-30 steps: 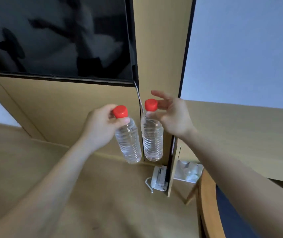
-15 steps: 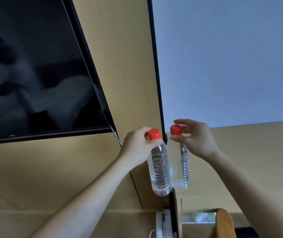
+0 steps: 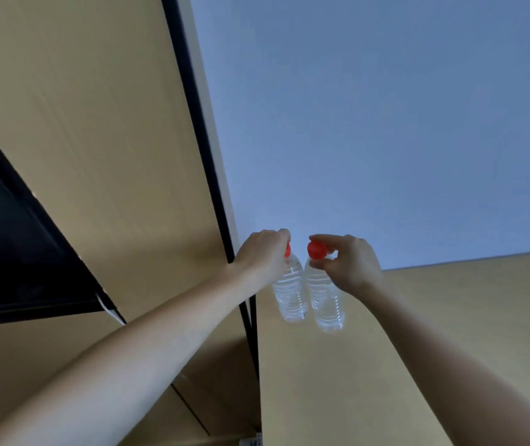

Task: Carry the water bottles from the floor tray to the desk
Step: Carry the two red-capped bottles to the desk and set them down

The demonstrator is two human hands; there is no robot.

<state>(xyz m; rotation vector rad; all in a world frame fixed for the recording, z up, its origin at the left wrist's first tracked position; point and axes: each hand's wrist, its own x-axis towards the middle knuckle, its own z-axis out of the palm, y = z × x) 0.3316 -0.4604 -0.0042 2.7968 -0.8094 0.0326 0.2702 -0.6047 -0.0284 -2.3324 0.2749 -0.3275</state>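
Two clear water bottles with red caps hang side by side over the left end of the wooden desk (image 3: pixel 434 333). My left hand (image 3: pixel 262 254) grips the left bottle (image 3: pixel 290 292) at its cap and neck. My right hand (image 3: pixel 345 262) pinches the red cap of the right bottle (image 3: pixel 325 299). The bottles almost touch each other. I cannot tell whether their bases rest on the desk top. The floor tray is out of view.
A tall wooden panel (image 3: pixel 96 140) with a black edge (image 3: pixel 202 149) rises left of the desk. A dark screen (image 3: pixel 9 252) hangs on it at the left. Behind the desk is a plain bluish wall (image 3: pixel 386 123).
Both hands have carried the bottles to the right, from in front of the wooden panel to above the desk. The view has swung right, so the screen has slid to the left edge.
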